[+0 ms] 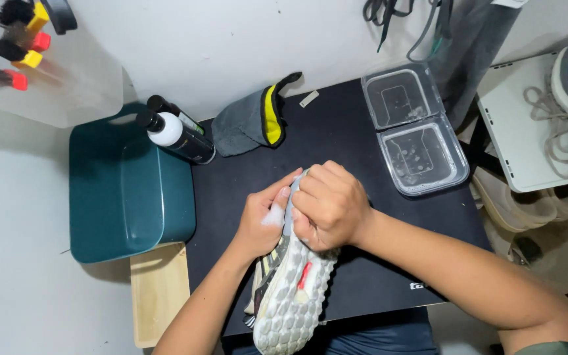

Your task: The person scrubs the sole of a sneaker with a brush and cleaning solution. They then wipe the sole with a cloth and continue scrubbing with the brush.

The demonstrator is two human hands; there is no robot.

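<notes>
Shoe (290,296): sole up, over the black mat (336,131), toe end between both hands.
Left hand (264,220): cups the toe's left side, foam on fingers.
Right hand (329,205): fisted over the toe.
Beyond: bottle (177,137), cloth (252,121), clear tray (422,154).

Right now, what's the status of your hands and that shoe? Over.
Left hand gripping the sneaker, sole up, foam on fingers. Right hand closed over the toe end; whatever it holds is hidden. Clear tub and bottles stand apart.

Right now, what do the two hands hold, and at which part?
Both hold the sneaker, sole up, at its toe end: the left hand grips one side, and the right hand closes over the tip.
</notes>
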